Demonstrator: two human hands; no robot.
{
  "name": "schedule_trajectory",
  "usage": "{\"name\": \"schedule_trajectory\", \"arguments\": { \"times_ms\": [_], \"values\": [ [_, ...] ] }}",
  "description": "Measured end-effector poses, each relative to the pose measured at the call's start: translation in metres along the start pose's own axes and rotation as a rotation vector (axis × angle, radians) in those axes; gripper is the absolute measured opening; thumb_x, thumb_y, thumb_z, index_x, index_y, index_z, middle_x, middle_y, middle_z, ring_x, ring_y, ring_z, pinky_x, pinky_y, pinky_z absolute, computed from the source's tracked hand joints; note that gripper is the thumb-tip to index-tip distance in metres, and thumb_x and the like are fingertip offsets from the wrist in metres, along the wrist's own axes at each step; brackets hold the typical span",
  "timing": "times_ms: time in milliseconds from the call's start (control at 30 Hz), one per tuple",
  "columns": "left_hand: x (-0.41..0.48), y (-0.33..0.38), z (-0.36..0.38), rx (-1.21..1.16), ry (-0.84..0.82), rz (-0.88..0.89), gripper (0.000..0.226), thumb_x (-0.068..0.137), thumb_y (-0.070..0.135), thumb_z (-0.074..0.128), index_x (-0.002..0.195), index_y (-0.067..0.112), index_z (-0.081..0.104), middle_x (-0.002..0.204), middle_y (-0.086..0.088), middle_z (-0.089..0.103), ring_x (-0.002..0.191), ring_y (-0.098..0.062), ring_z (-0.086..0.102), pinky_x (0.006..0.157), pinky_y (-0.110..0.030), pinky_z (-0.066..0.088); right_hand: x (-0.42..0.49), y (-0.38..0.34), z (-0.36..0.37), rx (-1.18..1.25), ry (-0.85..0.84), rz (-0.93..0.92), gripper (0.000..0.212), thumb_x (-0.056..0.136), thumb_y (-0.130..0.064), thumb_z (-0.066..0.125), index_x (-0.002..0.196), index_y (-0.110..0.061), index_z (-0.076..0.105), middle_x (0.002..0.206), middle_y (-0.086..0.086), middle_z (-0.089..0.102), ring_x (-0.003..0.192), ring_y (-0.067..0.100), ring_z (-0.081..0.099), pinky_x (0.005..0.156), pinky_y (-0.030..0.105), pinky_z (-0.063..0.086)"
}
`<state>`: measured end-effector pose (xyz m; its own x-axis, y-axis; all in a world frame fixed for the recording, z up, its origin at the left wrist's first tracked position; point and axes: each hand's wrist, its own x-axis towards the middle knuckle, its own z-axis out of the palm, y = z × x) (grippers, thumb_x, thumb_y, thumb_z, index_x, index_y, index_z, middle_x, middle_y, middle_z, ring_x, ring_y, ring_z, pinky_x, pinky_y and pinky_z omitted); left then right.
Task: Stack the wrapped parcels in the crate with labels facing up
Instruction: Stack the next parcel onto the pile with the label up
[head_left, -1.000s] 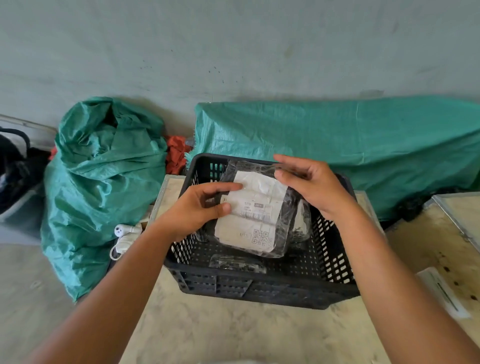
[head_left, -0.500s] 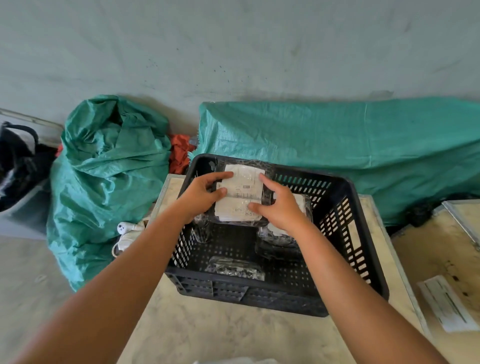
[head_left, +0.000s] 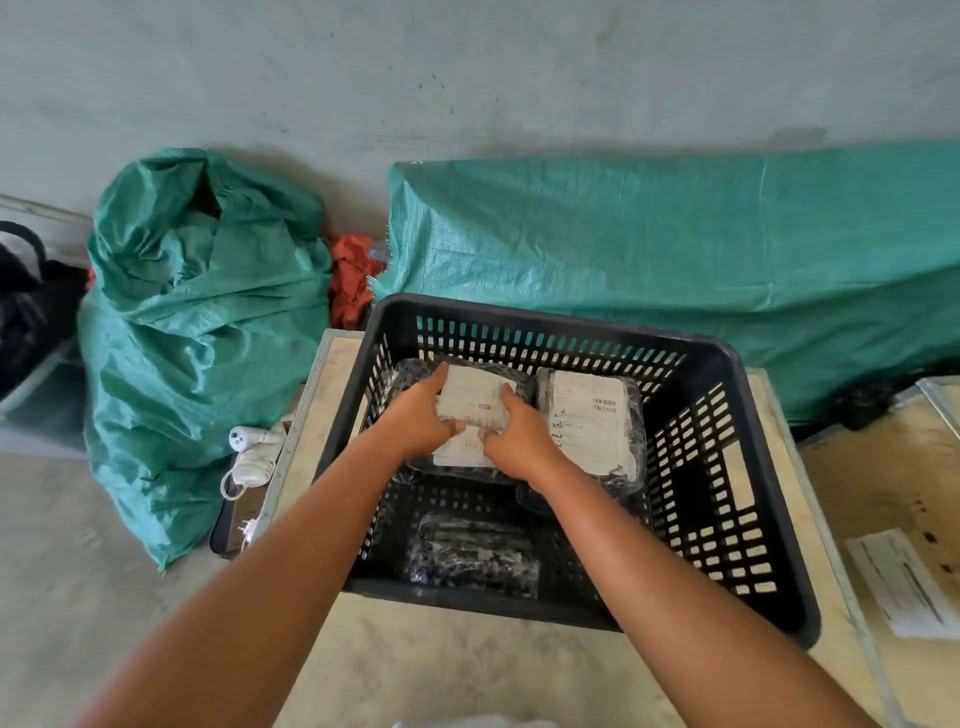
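Green tarps line the wall behind the black crate (head_left: 769, 525) at frame centre. Both the left hand (head_left: 415, 421) and the right hand (head_left: 514, 439) clasp a label-up parcel (head_left: 475, 402) by its side edges; its film wrap looks slippery, soft and light.

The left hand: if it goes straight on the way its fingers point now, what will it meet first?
The left hand points toward the far side of the crate. Past the parcel that it holds, the far slotted wall would probably come first, though the depth there is hard to judge.
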<state>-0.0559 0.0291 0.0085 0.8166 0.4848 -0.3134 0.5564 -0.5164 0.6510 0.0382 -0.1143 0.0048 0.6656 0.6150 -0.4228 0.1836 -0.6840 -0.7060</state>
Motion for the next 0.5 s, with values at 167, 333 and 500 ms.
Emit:
{"name": "schedule_trajectory", "arguments": {
  "times_ms": [167, 333, 500],
  "values": [
    [0.004, -0.011, 0.028, 0.11, -0.156, -0.11, 0.102, 0.094, 0.023, 0.068, 0.16, 0.022, -0.008, 0.128, -0.013, 0.06, 0.101, -0.024, 0.062, 0.081, -0.034, 0.053, 0.005, -0.004, 0.02, -0.161, -0.04, 0.159, 0.098, 0.094, -0.005, 0.063, 0.163, -0.034, 0.001, 0.164, 0.018, 0.009, 0.132, 0.036, 0.047, 0.102, 0.042, 0.051],
    [0.019, -0.011, 0.047, 0.1, -0.148, -0.181, 0.108, 0.089, 0.012, 0.069, 0.16, 0.021, -0.012, 0.113, -0.011, 0.061, 0.087, -0.023, 0.063, 0.058, -0.029, 0.046, 0.022, 0.013, 0.03, -0.142, -0.11, 0.152, 0.098, 0.096, -0.003, 0.06, 0.162, -0.029, -0.007, 0.166, 0.025, -0.014, 0.144, 0.042, 0.036, 0.098, 0.034, 0.046],
    [0.031, -0.023, 0.069, 0.158, -0.194, -0.213, 0.107, 0.092, 0.011, 0.066, 0.157, 0.008, -0.019, 0.137, -0.024, 0.054, 0.115, -0.035, 0.06, 0.084, -0.038, 0.052, 0.04, 0.031, 0.041, -0.087, -0.066, 0.154, 0.087, 0.096, -0.004, 0.06, 0.163, -0.017, 0.007, 0.164, 0.03, 0.007, 0.147, 0.041, 0.029, 0.113, 0.035, 0.033]
  ]
}}
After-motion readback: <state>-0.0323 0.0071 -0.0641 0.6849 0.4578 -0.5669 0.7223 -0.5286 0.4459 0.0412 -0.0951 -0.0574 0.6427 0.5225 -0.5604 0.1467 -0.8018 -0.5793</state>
